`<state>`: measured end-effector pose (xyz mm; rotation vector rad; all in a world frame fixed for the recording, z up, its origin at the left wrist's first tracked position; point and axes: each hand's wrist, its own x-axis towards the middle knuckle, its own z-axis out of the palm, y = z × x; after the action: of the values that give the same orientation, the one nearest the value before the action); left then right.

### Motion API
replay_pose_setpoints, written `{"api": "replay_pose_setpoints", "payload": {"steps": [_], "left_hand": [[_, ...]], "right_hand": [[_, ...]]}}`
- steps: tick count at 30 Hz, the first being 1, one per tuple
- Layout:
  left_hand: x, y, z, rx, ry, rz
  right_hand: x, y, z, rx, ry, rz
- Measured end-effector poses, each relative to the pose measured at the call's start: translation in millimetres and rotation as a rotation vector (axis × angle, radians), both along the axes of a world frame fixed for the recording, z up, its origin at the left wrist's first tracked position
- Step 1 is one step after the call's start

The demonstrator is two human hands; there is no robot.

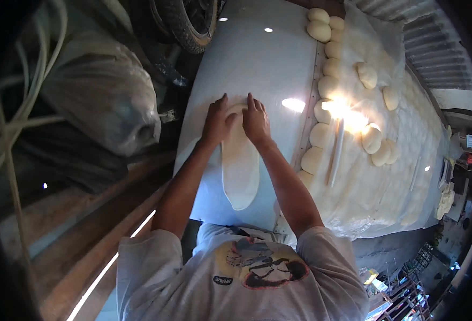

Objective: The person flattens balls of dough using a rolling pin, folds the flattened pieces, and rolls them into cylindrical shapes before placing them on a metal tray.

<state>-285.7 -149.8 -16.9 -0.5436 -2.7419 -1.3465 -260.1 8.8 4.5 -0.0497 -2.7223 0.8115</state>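
Observation:
A long, flattened oval of pale dough lies lengthwise on the smooth light metal work surface in front of me. At its far end, my left hand grips the left side with curled fingers, and my right hand grips the right side. Both hands partly hide that end of the dough. Beside the work surface on the right, a row of round dough balls runs along the edge, with a pale rod lying near them.
Plastic-covered dough fills the right side, with loose balls on top. A wheel, a plastic-wrapped bundle and wooden beams are at the left. Corrugated metal borders the upper right. Clutter stands at the lower right.

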Motion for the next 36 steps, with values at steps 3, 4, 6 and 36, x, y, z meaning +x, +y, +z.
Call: {"api": "replay_pose_setpoints", "payload": {"steps": [3,4,6,36], "left_hand": [[-1.6,-9.7,3.8,-0.132,0.032,-0.061],[-1.6,-17.9,5.4,-0.108,0.043,-0.076],[-2.3,-22.2,15.9,-0.036,-0.068,-0.149],[261.1,-31.0,-16.8,-0.411,0.274,0.052]], "right_hand": [[2.9,-23.4,10.6,-0.089,-0.410,-0.051],[7.1,-21.5,21.8,-0.069,-0.426,-0.002],[18.7,1.4,28.0,-0.074,-0.179,0.119],[280.0,12.6,-22.7,0.482,-0.042,0.116]]}}
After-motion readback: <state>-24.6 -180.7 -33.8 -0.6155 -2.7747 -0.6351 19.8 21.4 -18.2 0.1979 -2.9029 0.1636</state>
